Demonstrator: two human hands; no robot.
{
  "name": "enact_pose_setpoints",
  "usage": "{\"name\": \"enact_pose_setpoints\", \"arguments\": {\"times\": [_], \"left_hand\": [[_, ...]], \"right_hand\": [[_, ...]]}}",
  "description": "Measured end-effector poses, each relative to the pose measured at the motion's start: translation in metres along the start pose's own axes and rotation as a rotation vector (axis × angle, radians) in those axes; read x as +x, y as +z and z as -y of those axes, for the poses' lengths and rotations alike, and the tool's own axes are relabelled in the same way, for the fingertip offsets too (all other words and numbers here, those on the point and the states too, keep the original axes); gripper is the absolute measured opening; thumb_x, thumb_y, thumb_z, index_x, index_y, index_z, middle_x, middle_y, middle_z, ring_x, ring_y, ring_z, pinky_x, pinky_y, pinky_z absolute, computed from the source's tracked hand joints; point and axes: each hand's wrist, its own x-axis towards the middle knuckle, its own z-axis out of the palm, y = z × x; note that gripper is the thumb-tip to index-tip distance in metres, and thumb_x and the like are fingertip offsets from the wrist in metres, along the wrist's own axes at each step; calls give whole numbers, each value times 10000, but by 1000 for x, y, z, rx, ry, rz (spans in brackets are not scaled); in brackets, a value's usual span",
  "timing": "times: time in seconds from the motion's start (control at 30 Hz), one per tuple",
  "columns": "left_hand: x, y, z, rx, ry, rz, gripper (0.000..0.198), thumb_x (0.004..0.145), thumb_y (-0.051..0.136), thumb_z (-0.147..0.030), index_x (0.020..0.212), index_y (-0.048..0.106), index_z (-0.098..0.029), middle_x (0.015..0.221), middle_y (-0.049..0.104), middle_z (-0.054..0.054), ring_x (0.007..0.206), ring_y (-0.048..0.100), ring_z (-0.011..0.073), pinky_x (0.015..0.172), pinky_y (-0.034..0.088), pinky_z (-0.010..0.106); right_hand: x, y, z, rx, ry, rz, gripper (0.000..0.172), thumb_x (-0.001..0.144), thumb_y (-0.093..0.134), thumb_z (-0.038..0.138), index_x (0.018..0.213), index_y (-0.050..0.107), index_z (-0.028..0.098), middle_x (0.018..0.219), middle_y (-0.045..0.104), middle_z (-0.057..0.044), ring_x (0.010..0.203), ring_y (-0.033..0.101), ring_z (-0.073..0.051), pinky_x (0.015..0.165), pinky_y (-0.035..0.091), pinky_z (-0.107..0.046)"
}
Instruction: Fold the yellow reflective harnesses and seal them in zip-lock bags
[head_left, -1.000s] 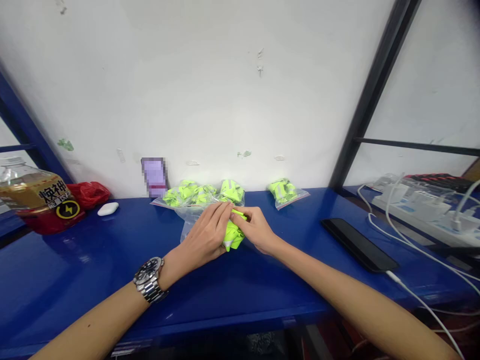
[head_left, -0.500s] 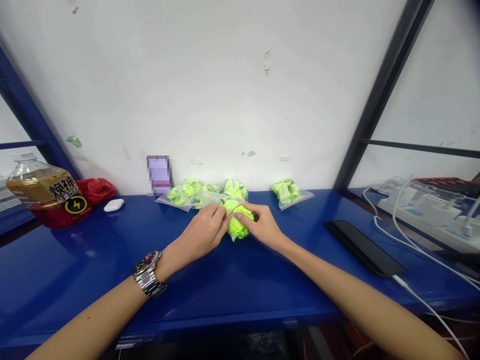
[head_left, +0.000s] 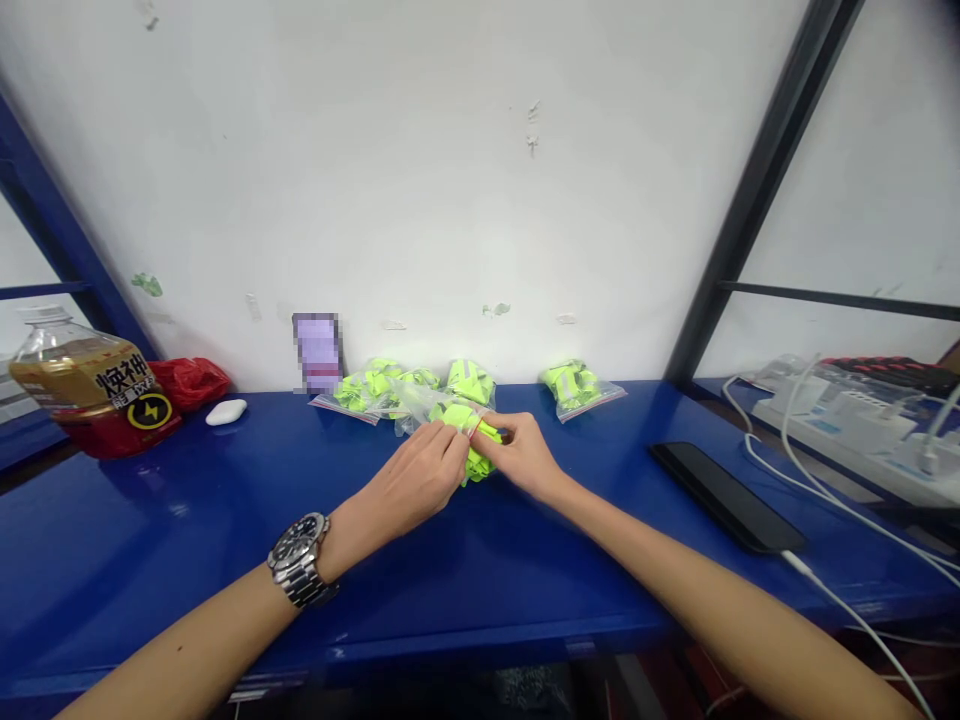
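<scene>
A neon-yellow bundle of fabric (head_left: 482, 465) is partly inside a clear plastic bag (head_left: 420, 400) with a red strip along its opening. My left hand (head_left: 424, 468), a steel watch on its wrist, pinches the bag's edge at the bundle's left side. On the right side, my right hand (head_left: 519, 452) grips the bag's opening and the bundle between thumb and fingers. Behind them on the blue table (head_left: 480, 570) lie bagged neon-yellow bundles: some at the left (head_left: 367, 385), one in the middle (head_left: 471, 380) and one to the right (head_left: 574, 385).
At the left are a large drink bottle (head_left: 90, 385), a red plastic bag (head_left: 191, 382) and a white case (head_left: 226, 412). A blurred purple-screened phone (head_left: 319, 352) leans on the wall. A black phone (head_left: 724, 495) with a white cable and a power strip (head_left: 862, 420) are at the right.
My left hand has shifted slightly right and turned over the bundle. The bag now covers more of the bundle, and its red-edged opening lies nearer my right thumb.
</scene>
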Motion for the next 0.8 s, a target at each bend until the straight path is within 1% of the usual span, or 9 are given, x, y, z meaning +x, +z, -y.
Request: {"name": "enact_pose_setpoints", "arguments": {"times": [0.07,0.1,0.17,0.23,0.3,0.37,0.43,0.67,0.8], "left_hand": [[1,-7,8,-45,17,-36,226,959,404,-289,991,540,-111,920,574,121,855,537,244,765,458,395],[2,-10,13,-61,30,-55,367,927,473,-415,1114,518,-103,1048,575,155,962,539,278,835,451,433],[2,-13,21,-61,56,-63,809,767,603,-634,1330,382,-97,1308,475,221,1187,457,363,980,379,517],[1,-11,25,-54,67,-12,1023,668,687,-647,1409,265,-82,1413,388,247,1295,373,394,1063,301,546],[-2,-8,26,-74,34,53,969,673,730,-499,1400,258,-65,1381,438,242,1270,423,375,1071,310,528],[-4,-3,24,-125,-18,92,868,651,713,-362,1360,307,-70,1298,518,219,1181,508,352,1019,379,502],[-6,0,20,-180,-48,96,820,610,676,-296,1326,340,-81,1252,543,208,1118,544,346,959,431,484],[-6,6,10,-252,-42,1,765,564,601,-236,1272,359,-75,1146,560,213,1054,555,367,883,467,511],[-6,8,8,-271,-28,-34,751,565,580,-198,1271,354,-77,1164,546,212,1093,536,369,902,464,519]], "right_hand": [[4,-5,0,175,69,29,277,786,638,374,922,747,158,879,725,-27,797,642,-224,695,480,-290],[5,-7,2,277,118,45,277,775,654,365,926,744,152,857,721,-30,764,635,-203,681,473,-281],[6,-11,6,462,235,102,250,744,690,333,892,738,137,812,707,-37,725,623,-175,668,466,-269],[4,-15,11,611,332,207,245,714,719,302,888,729,131,812,693,-45,741,623,-174,684,476,-272],[2,-19,14,717,365,369,357,672,761,261,1003,703,142,899,682,-55,824,626,-186,745,488,-287],[1,-22,15,759,347,527,542,627,806,234,1139,645,155,975,660,-61,898,612,-189,802,485,-292],[1,-24,11,739,310,616,642,598,842,268,1182,609,141,981,642,-62,904,596,-180,803,478,-279],[2,-12,5,432,78,529,646,601,804,521,1076,622,123,846,595,-13,733,508,-142,662,426,-235],[-2,-7,8,241,10,433,505,672,759,445,1051,638,134,796,589,-7,692,479,-150,623,418,-240]]}}
